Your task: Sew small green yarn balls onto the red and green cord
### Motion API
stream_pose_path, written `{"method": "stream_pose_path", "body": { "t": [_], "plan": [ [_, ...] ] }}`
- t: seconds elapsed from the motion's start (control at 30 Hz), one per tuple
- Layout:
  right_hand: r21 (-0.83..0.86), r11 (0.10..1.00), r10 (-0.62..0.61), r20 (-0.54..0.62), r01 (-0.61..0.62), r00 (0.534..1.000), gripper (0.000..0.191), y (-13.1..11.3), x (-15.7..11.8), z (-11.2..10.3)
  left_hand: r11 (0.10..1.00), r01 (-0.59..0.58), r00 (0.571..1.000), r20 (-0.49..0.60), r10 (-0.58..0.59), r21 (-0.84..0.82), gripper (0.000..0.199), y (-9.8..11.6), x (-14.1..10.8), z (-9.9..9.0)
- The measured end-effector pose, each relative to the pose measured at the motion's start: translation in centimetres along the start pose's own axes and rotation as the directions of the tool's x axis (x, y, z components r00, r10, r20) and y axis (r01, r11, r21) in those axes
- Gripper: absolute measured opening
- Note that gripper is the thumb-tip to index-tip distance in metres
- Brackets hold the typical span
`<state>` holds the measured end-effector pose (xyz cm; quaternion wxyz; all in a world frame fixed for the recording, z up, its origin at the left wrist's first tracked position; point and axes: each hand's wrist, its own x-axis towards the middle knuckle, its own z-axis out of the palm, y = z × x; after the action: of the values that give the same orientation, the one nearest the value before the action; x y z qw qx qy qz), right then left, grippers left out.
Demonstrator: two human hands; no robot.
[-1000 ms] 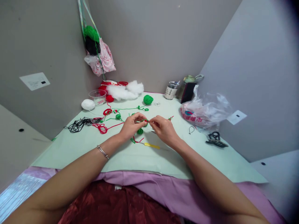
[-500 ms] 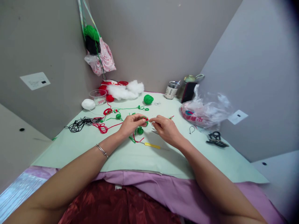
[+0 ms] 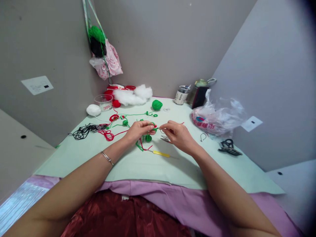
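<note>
My left hand (image 3: pixel 141 130) is closed on a small red and green yarn piece (image 3: pixel 155 126), which shows at the fingertips. Just to its right, my right hand (image 3: pixel 176 133) pinches something thin, with a fine dark loop below the fingers; its exact form is too small to tell. Scissor blades (image 3: pixel 165 139) show partly under my right hand. Below the hands lies a yellow-handled crochet hook (image 3: pixel 161 153), with red yarn (image 3: pixel 146 148) near its tip. A small green yarn ball (image 3: pixel 148 138) sits beneath my left fingers.
Black yarn (image 3: pixel 85 131), a white ball (image 3: pixel 93 110) and a clear tub (image 3: pixel 103 102) are at left. White stuffing (image 3: pixel 133 95) and a green ball (image 3: pixel 157 105) lie behind. At right are a pen cup (image 3: pixel 181 95), plastic bag (image 3: pixel 214 118) and black claw clip (image 3: pixel 229 147).
My right hand has shifted slightly to the right, and a little more of the gap between the two hands shows. My left hand stays nearly in place.
</note>
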<state>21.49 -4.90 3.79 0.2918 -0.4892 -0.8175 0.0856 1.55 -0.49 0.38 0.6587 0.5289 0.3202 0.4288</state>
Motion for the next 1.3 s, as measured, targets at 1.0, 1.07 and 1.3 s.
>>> {"method": "stream_pose_path", "body": {
  "t": [1.0,1.07,1.3],
  "plan": [
    [0.262,0.956,-0.143,0.028,0.13,0.989,0.017,2.2,0.5,-0.7,0.996,0.085,0.962,0.258,-0.086,0.013,0.033,0.4,0.1,-0.6],
    [0.25,0.956,-0.162,0.015,0.153,0.987,0.017,2.3,0.5,-0.7,0.996,0.089,0.964,0.251,-0.088,0.008,0.034,0.4,0.2,-0.5],
    [0.211,0.962,-0.168,-0.028,0.17,0.985,0.013,2.0,0.6,-0.1,0.993,0.12,0.97,0.21,-0.118,0.004,0.033,0.4,-0.1,-0.1]
  ]
}}
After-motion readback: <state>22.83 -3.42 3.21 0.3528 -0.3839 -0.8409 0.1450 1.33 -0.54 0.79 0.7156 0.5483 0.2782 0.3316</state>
